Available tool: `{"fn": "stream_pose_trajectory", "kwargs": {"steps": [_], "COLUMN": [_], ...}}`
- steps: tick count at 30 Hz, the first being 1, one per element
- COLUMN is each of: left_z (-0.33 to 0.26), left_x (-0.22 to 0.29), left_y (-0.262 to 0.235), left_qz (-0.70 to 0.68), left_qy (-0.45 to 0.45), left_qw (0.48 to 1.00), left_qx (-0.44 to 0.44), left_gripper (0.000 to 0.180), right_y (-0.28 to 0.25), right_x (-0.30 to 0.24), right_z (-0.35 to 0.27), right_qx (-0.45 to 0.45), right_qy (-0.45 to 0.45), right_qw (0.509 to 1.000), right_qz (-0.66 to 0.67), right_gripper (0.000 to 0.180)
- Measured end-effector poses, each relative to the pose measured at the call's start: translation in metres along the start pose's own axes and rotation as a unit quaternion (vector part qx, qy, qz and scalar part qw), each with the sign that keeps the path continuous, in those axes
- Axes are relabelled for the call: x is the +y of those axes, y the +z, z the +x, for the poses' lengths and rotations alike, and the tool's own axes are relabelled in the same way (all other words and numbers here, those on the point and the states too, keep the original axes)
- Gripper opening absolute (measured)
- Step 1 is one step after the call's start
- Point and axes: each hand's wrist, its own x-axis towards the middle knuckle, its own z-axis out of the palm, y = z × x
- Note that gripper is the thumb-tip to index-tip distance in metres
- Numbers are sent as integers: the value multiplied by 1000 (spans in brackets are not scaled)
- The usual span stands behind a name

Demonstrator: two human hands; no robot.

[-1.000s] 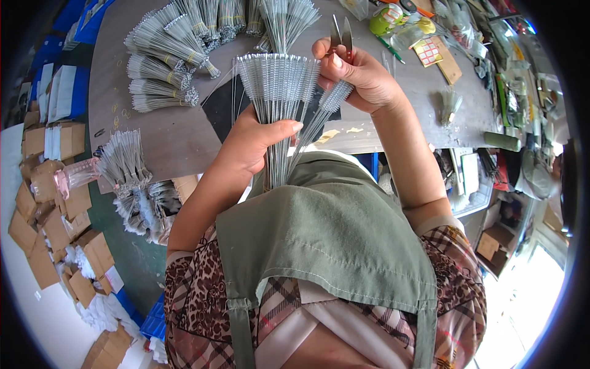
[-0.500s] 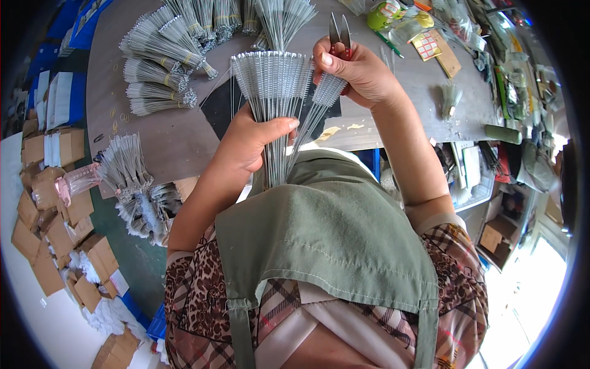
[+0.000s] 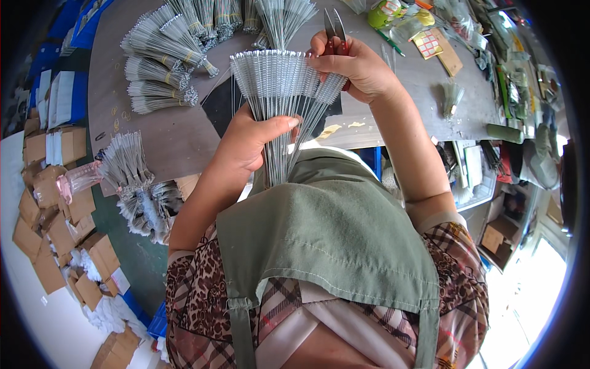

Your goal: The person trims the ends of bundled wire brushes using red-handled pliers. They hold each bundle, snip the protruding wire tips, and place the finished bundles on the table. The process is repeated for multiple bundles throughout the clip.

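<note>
My left hand (image 3: 252, 140) is closed round the wire stems of a fanned bundle of thin straw brushes (image 3: 268, 79), bristle ends up, just beyond the green apron. My right hand (image 3: 364, 69) grips a pair of small scissors (image 3: 335, 32) with reddish handles, their two points apart and directed away from me. Its thumb and fingertips are at the bristle tips on the right side of the fan, where some brushes splay outward. What the curled fingers behind the brushes touch is hidden.
More brush bundles (image 3: 161, 75) lie on the grey table (image 3: 157, 126) at the back left. Another bundle (image 3: 284, 23) lies behind the fan, near a black mat (image 3: 218, 111). A green pen (image 3: 391, 43) and wooden block (image 3: 447, 54) are at the right. Cardboard boxes (image 3: 67, 232) stand at the left.
My right hand has shifted slightly left along the bristle tips, and the scissors moved with it. The separated brushes on the right now sit closer to the fan. My left hand stays put.
</note>
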Motion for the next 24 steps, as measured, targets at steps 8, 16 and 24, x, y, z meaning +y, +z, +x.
{"fn": "stream_pose_trajectory", "kwargs": {"steps": [8, 16, 24], "left_z": [0, 1, 3], "left_x": [2, 3, 2], "left_y": [-1, 1, 1], "left_qz": [-19, -12, -19], "left_qy": [-20, -6, 9], "left_qw": [1000, 1000, 1000], "left_qx": [3, 7, 9], "left_gripper": [24, 24, 22], "right_y": [-2, -1, 1], "right_x": [-3, 2, -1], "right_z": [3, 4, 2], "right_qx": [-68, -17, -21], "right_qy": [23, -29, -35], "right_qw": [990, 999, 999], "right_qz": [119, 2, -7], "right_gripper": [18, 17, 18]}}
